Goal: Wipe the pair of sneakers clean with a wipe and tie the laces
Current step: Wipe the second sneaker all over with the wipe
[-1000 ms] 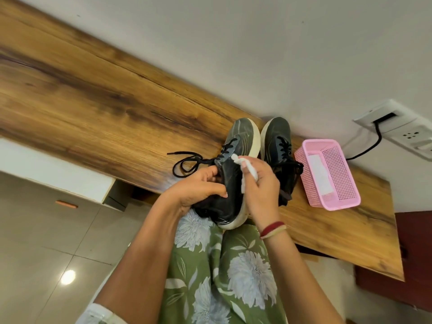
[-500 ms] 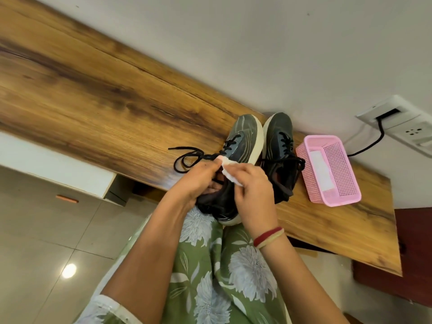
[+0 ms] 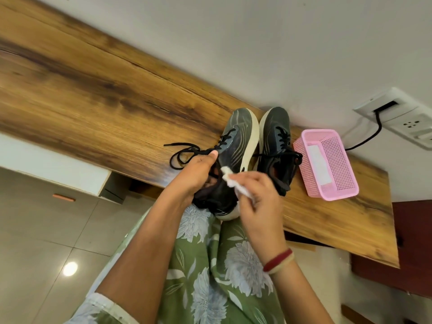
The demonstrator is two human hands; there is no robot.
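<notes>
Sneaker (image 3: 236,146) gripped by left hand (image 3: 198,174), wipe (image 3: 233,183) pinched in right hand (image 3: 259,197)

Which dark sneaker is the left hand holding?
The dark sneaker farther from the pink mesh basket, black laces trailing over the wooden tabletop; the left hand grips its collar. The other sneaker stands beside the basket.

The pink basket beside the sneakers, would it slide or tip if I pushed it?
Probably light: the pink basket is thin perforated plastic holding a flat white sheet. It would likely slide easily on the smooth wooden desk. Low and wide, it seems unlikely to tip.
</notes>
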